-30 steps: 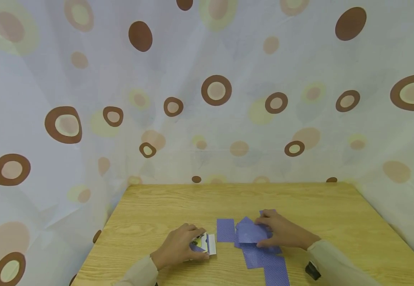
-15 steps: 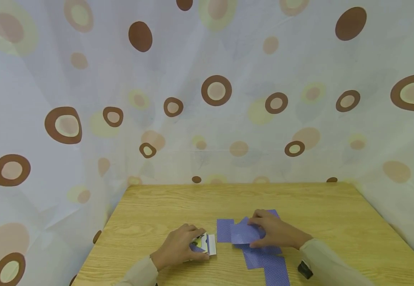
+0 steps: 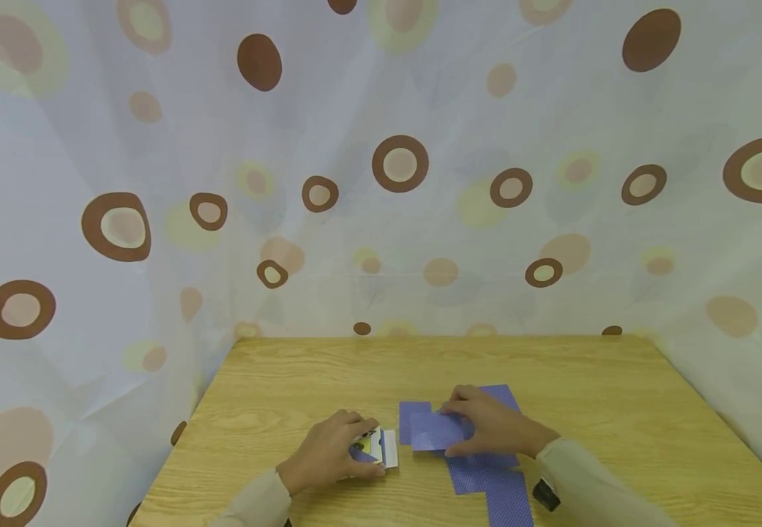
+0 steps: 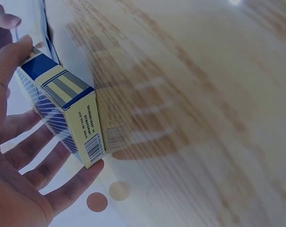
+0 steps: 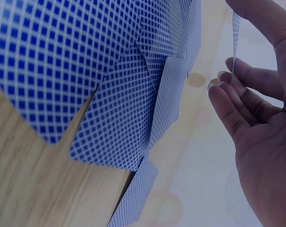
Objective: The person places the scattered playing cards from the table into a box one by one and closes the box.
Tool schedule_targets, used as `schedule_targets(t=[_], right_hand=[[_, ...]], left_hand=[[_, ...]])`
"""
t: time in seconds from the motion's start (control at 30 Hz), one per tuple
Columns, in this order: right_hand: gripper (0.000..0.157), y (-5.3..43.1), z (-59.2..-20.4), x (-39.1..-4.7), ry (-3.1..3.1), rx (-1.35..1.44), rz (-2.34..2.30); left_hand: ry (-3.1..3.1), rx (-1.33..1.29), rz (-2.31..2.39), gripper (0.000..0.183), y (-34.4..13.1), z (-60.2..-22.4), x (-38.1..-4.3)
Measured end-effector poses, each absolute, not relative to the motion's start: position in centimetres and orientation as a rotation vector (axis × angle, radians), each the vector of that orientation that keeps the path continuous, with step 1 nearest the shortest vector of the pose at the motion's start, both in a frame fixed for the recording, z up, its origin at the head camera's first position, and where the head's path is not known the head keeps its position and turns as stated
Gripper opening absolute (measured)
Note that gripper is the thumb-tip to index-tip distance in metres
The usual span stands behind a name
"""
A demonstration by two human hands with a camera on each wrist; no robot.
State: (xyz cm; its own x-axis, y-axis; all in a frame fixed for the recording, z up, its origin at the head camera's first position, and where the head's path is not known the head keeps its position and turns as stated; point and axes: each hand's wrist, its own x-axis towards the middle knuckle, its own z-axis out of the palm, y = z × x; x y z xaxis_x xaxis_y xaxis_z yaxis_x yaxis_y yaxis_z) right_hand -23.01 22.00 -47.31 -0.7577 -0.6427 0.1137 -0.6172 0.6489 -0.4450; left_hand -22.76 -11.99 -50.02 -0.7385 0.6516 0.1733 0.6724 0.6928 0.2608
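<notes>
My left hand [image 3: 329,454] grips a small card box [image 4: 58,104], which lies on the table with its white flap [image 3: 390,449] facing right. In the left wrist view the thumb is at one edge of the box and the fingers are along the opposite side. Between the thumb and fingers of my right hand [image 3: 498,426] is a blue-backed playing card [image 3: 432,432], held just above other cards. Edge-on, that playing card looks like a thin strip in the right wrist view. Several blue-checked cards [image 5: 117,109] overlap loosely on the table beneath and beside the right hand.
The wood-grain table [image 3: 301,380] extends behind both hands. A pale curtain [image 3: 381,241] with brown and beige circles hangs at the back and along both sides. Single cards [image 3: 511,498] reach toward the near edge. A black band [image 3: 545,495] is at the right wrist.
My right hand has moved left with the pinched playing card, uncovering more of the cards at the far right of the spread. The left hand and card box have stayed put.
</notes>
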Motion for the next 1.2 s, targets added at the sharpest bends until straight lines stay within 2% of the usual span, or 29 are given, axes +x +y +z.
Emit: schedule_targets(t=[1.2], right_hand=[[0.067,18.0,-46.9,-22.7,2.727,-1.129,-0.727]], left_hand=[[-2.806,-1.115,-0.458,0.079,-11.8,-50.1,-22.7]])
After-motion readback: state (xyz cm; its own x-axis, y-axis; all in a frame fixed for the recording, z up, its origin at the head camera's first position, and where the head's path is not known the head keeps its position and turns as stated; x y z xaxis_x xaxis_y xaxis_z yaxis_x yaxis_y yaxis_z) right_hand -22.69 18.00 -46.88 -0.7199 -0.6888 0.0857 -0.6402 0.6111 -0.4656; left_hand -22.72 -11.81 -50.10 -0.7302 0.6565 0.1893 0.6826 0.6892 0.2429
